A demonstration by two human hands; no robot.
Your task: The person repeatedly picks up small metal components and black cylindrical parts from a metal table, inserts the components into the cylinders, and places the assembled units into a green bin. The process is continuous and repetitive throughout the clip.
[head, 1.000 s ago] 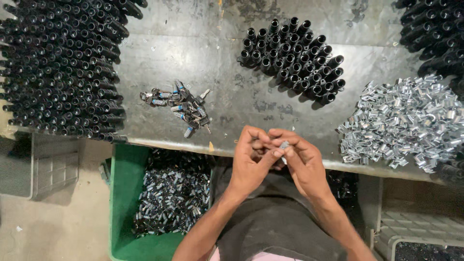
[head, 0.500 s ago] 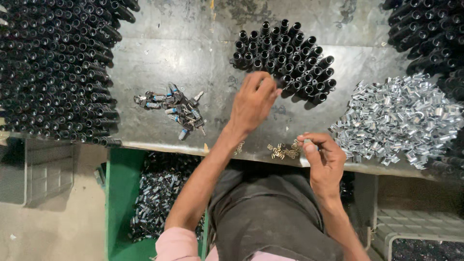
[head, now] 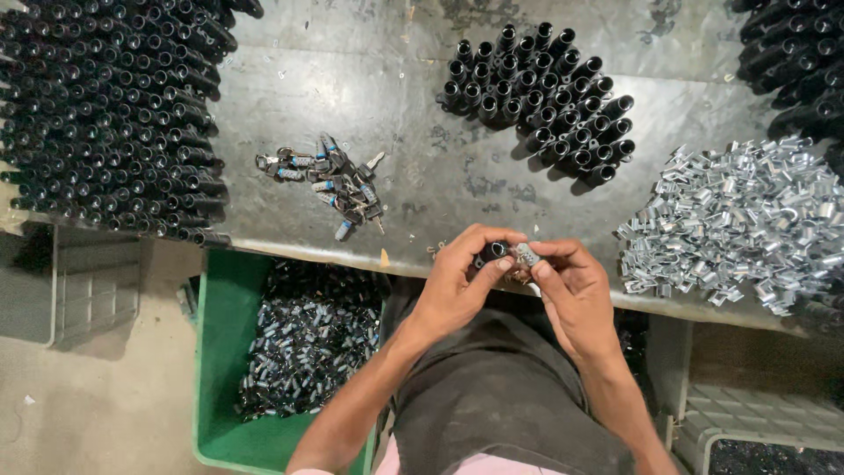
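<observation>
My left hand (head: 457, 281) grips a short black tube (head: 494, 252) by its open end, just off the near edge of the grey metal table (head: 352, 97). Pressed up against it, my right hand (head: 571, 286) pinches a small silver metal clip (head: 527, 255) at the tube's mouth. Both hands meet over my lap. A cluster of upright black tubes (head: 541, 97) stands on the table beyond my hands. A heap of shiny silver clips (head: 747, 220) lies to the right.
A large mass of black tubes (head: 105, 114) fills the table's left, more black tubes (head: 796, 62) sit top right. A small pile of assembled pieces (head: 338, 185) lies centre-left. A green crate (head: 220, 352) with finished parts stands on the floor below left.
My left hand reached out to the cluster of tubes, then came back to my right hand with a black tube. The hands are joined again at the table's edge.
</observation>
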